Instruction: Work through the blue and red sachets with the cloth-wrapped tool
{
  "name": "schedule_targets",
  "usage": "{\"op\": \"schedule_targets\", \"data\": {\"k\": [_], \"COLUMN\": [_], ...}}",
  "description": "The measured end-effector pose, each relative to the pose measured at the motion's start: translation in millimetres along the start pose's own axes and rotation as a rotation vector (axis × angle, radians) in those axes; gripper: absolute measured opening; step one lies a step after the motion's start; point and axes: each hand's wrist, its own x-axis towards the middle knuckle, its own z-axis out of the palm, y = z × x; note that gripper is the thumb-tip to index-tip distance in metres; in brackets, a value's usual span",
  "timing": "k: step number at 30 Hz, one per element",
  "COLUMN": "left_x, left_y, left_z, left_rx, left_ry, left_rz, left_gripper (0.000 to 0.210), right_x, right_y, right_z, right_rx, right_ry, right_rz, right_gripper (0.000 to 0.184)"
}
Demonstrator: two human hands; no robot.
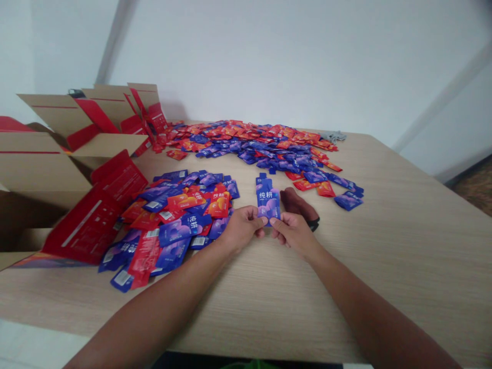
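Note:
Between my two hands a blue-purple sachet (268, 197) is held upright with its printed front toward me. My left hand (246, 224) pinches its lower left corner between thumb and fingers. On the lower right corner, my right hand (294, 229) grips in the same way. Left of my left hand lies a loose pile of blue and red-orange sachets (179, 230), some with barcodes showing. A dark reddish-brown item with a black end (302, 206), perhaps a cloth or pouch, rests just behind my right hand.
Open cardboard boxes with red flaps (96, 220) stand along the left side. A long heap of red and blue sachets (269, 146) spreads across the back of the wooden table (403, 266), near the wall. A grey crumpled item (333, 136) lies at its right end.

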Motion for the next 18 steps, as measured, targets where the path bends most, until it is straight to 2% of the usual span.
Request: {"op": "schedule_targets", "data": {"k": [4,9,12,15,18], "left_x": [-0.8,-4.1,-4.5,-2.6,-0.1], "left_y": [4.4,12.0,12.5,9.0,5.1], "left_z": [-0.6,2.0,-0.2,-7.4,-14.8], "left_rx": [-0.009,-0.018,0.04,0.318,0.678], "left_ry": [-0.032,-0.023,-0.054,-0.032,0.075], "left_rz": [-0.03,0.028,-0.007,-0.055,0.037], "left_gripper": [0.058,0.065,0.064,0.048,0.024], "right_x": [1.1,-2.3,-5.8,-5.4,0.3], "right_y": [-0.2,-6.9,-13.4,-16.0,-12.1], "right_z": [-5.4,-11.5,-19.1,-32.9,-48.9], "right_rx": [-0.059,-0.151,-0.347,-0.607,-0.733], "right_ry": [0.004,0.026,0.061,0.198,0.398], "right_rz": [-0.006,-0.084,-0.178,-0.289,-0.318], "right_gripper": [0.05,0.054,0.058,0.061,0.056]}}
